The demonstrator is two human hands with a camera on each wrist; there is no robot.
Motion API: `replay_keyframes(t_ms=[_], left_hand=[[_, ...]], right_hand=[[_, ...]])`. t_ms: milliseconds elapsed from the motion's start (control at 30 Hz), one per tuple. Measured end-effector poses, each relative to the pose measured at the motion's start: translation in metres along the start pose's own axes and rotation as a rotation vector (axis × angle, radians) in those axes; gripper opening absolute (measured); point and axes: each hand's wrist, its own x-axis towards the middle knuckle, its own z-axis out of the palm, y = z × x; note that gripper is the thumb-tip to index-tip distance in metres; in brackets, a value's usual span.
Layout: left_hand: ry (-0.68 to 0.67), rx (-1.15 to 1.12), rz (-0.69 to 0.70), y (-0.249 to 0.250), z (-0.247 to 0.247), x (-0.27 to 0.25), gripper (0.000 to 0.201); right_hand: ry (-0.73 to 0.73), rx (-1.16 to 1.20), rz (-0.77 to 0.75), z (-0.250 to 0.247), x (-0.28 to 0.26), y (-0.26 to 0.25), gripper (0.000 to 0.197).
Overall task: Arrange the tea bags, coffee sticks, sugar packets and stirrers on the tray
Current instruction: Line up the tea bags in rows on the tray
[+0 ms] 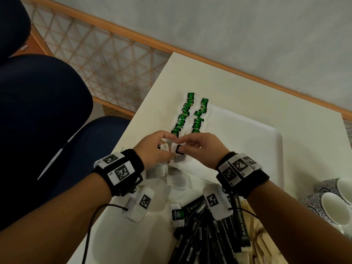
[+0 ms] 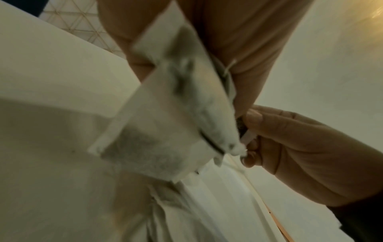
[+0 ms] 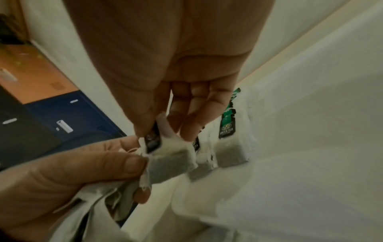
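Head view: both hands meet at centre frame over the near-left edge of the white tray, which lies on a pale table. The left hand has its fingers curled around a loose bundle of tea bags. The right hand pinches the dark tag end of 1 tea bag between thumb and fingertips. Above the hands, 2 parallel rows of laid tea bags with green tags run toward the upper part of the tray. At lower centre lies a pile of black coffee sticks; pale wooden stirrers lie just to its right. Patterned cups stand at the right edge of the frame. No sugar packets can be made out with certainty.

Left wrist view: the left hand holds a blurred tea bag in the middle of the frame, while the right hand, at right, grips its tag end.

Right wrist view: the right hand pinches the tagged top of the tea bag; the left hand, at lower left, clasps further bags. Laid tea bags sit just to the right on the tray.
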Motion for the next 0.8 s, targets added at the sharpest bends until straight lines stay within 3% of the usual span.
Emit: replay_keyframes(t_ms=[167,500,800], left_hand=[[0.101,-0.061,-0.019,-0.005,-0.016,-0.001,0.038],[0.306,-0.205,-0.005,-0.011,-0.064,0.003,0.034],[0.292,-0.285,0.004,-0.008,-0.060,0.005,0.030]], right_hand=[[0.054,-0.115,-0.024,0.004,0.010,-0.003,0.015],[-0.064,-0.239,0.014,0.017,0.032,-0.008,0.017],[0.019,-0.264,0.050,0.015,0.048,0.003,0.021]])
